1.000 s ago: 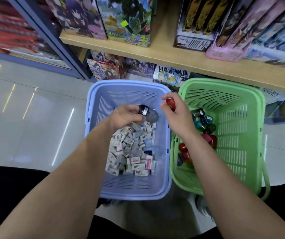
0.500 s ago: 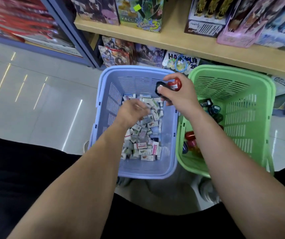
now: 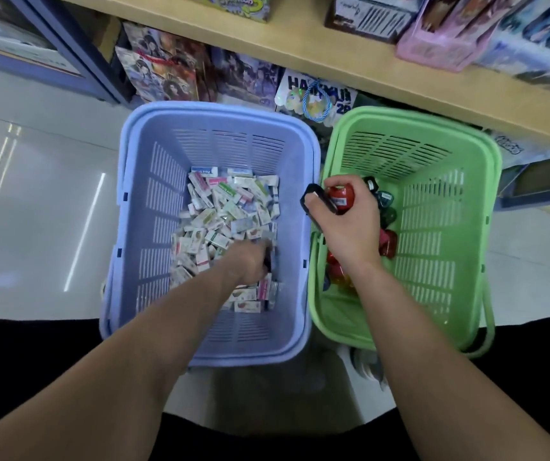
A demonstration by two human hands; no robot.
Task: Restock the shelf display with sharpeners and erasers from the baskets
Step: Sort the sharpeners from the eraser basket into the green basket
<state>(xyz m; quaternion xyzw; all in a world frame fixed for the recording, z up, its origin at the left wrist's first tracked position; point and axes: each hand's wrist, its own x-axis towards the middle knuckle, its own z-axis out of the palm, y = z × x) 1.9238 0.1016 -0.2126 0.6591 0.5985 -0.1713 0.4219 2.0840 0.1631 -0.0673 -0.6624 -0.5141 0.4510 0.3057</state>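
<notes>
Right hand gripped a red sharpener and a black sharpener, fingers curled round both, above the green basket's left rim. Left hand was down among the erasers in the blue basket. Motion blur hid its grip, so its state could not be told.

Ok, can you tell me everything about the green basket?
The green basket is plastic and rectangular, with slotted walls, a thick rim and a thin handle hanging down its right side. It sits on the floor by the wooden shelf, tight beside the blue basket. Red and teal sharpeners lie along its left side. The right hand, gripping two more, is over its left rim.
</notes>
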